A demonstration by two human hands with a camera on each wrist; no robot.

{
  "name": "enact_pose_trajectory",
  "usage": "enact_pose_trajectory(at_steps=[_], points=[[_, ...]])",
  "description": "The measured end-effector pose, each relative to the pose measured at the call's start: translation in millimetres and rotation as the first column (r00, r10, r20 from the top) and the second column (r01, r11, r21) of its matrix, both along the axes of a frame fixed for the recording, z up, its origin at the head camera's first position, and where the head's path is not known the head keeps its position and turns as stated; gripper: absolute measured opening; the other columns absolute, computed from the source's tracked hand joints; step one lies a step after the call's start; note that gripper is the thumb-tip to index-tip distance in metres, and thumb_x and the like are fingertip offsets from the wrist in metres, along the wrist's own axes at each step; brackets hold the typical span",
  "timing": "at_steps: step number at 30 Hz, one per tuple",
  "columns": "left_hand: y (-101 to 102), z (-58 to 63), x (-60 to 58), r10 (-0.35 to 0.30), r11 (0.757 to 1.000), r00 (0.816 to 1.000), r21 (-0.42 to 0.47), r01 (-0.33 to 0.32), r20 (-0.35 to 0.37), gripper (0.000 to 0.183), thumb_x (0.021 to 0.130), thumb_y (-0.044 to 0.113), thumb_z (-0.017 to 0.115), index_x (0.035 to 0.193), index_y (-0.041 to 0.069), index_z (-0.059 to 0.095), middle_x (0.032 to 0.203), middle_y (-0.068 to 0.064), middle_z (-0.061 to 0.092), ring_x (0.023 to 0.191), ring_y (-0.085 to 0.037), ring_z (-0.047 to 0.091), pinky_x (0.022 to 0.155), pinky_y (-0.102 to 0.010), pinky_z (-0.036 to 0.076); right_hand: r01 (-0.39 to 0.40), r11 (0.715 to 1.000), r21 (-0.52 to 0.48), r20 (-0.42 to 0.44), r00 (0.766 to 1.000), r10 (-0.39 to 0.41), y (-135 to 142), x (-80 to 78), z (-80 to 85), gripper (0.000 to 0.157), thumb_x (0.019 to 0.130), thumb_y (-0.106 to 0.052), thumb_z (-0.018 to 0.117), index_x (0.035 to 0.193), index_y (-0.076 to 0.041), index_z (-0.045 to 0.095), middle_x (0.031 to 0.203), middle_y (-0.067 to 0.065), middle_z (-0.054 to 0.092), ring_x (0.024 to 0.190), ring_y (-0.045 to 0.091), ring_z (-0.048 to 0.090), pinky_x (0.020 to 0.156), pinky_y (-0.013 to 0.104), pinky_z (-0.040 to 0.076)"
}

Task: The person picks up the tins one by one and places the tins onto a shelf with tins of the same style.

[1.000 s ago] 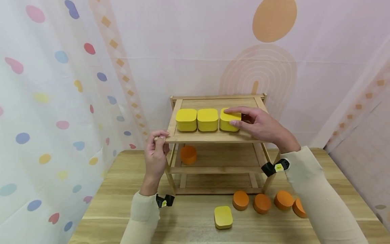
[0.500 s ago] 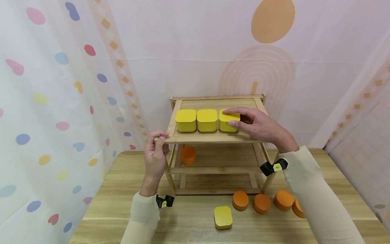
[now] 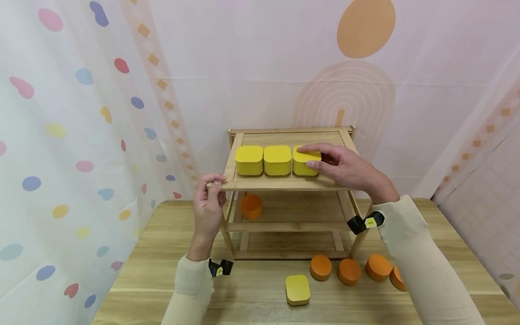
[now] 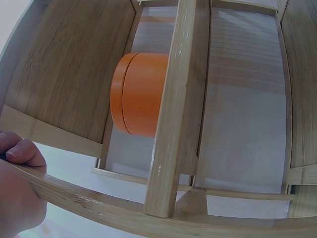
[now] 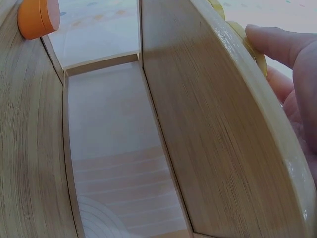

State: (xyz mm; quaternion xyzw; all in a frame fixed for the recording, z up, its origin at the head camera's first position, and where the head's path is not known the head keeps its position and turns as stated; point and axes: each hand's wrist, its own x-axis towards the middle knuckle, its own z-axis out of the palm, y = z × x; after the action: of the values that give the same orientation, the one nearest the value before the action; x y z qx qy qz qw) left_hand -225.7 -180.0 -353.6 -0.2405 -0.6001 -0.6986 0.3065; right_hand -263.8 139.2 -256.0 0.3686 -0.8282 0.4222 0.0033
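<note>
Three yellow rounded-square tins stand in a row on the top board of a wooden shelf rack (image 3: pixel 280 184). My right hand (image 3: pixel 349 169) holds the rightmost yellow tin (image 3: pixel 302 168), thumb on its front and a finger over its lid. The middle tin (image 3: pixel 277 161) and the left tin (image 3: pixel 249 161) sit close together, with a slim gap before the held one. My left hand (image 3: pixel 208 203) grips the rack's front left corner. On the tier below stands an orange round tin (image 3: pixel 251 206), its lid seam showing in the left wrist view.
On the table (image 3: pixel 170 280) before the rack lies another yellow tin (image 3: pixel 298 290). Several orange round tins (image 3: pixel 349 271) stand to its right, the farthest partly hidden by the right sleeve (image 3: pixel 422 257). A patterned curtain (image 3: pixel 252 67) hangs behind.
</note>
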Motion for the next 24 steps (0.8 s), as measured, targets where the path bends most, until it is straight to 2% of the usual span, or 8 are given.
enact_pose_trajectory(at_steps=[4,11,19,24], points=[[0.6,0.3,0.5,0.003,1.000,1.000,-0.009,-0.003,0.005,0.023,0.104,0.010,0.042,0.103,-0.012,0.047,0.061,-0.002,0.033,0.049,-0.010,0.029,0.044,-0.022,0.022,0.002,1.000,0.000,-0.003,1.000,-0.002,1.4,0.4,-0.1,0.039,0.101,-0.016,0.056,0.140,-0.012,0.055,0.138,0.006,0.056,0.092,0.020,0.048,0.077,0.025,0.041],[1.3,0.5,1.1,0.008,1.000,1.000,-0.012,-0.008,0.007,0.022,0.104,0.010,0.041,0.103,-0.012,0.047,0.060,-0.001,0.033,0.050,-0.010,0.029,0.045,-0.022,0.023,0.005,1.000,-0.017,0.018,1.000,-0.004,2.5,1.7,0.5,0.039,0.101,-0.016,0.057,0.140,-0.013,0.055,0.141,0.005,0.054,0.089,0.019,0.049,0.074,0.025,0.042],[0.9,0.7,2.5,0.004,1.000,1.000,0.000,-0.004,-0.006,0.022,0.103,0.009,0.041,0.102,-0.011,0.048,0.059,-0.001,0.033,0.048,-0.011,0.028,0.044,-0.023,0.021,-0.032,0.997,-0.071,0.017,0.999,0.033,2.5,1.5,-0.2,0.040,0.100,-0.015,0.057,0.140,-0.011,0.054,0.143,0.006,0.052,0.110,0.018,0.054,0.089,0.022,0.046],[0.4,2.4,2.3,0.002,1.000,1.000,0.002,-0.002,-0.010,0.018,0.103,0.010,0.042,0.100,-0.001,0.056,0.059,-0.002,0.034,0.049,-0.011,0.029,0.044,-0.023,0.022,-0.008,0.996,-0.092,0.011,1.000,0.009,1.9,1.9,0.4,0.041,0.100,-0.018,0.058,0.141,-0.014,0.054,0.145,0.003,0.050,0.117,0.018,0.054,0.095,0.023,0.046]])
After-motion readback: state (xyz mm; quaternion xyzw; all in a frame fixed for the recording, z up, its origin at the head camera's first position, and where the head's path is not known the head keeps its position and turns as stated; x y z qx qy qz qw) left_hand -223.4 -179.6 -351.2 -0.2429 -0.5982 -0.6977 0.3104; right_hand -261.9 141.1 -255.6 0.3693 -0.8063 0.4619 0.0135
